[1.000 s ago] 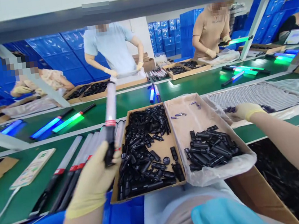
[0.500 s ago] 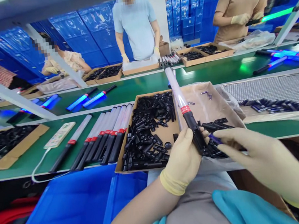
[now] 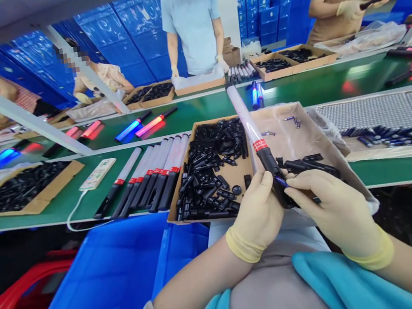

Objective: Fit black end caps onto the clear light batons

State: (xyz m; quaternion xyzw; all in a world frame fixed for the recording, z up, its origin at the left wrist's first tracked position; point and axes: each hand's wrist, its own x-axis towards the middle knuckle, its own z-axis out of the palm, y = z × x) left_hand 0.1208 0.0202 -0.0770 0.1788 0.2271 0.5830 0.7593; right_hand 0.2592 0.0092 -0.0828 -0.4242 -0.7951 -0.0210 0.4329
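My left hand [image 3: 256, 213], in a pale yellow glove, is wrapped round the black handle of a light baton [image 3: 249, 121]. The baton tilts up and away, with a frosted white tube and a red band; it is unlit. In the fingertips of my right hand [image 3: 335, 209], gloved too, is a small purple-blue battery [image 3: 280, 181], at an opening in the side of the handle. Whether it sits fully inside cannot be seen. Below the baton, a carton [image 3: 214, 218] of black plastic parts is at left, and a lined carton [image 3: 284, 137] with several black pieces and loose batteries at right.
Several unlit batons [image 3: 156, 180] lie side by side left of the cartons, near a white power strip [image 3: 98, 174]. More batteries [image 3: 391, 135] lie at right. Beyond, a green conveyor [image 3: 200, 107] carries lit batons. Co-workers stand across it. A blue bin [image 3: 94, 283] is below left.
My right hand has moved left, bringing the battery against the baton's handle. My left hand still grips the baton. The view has shifted slightly; a co-worker's baton went from green to red.
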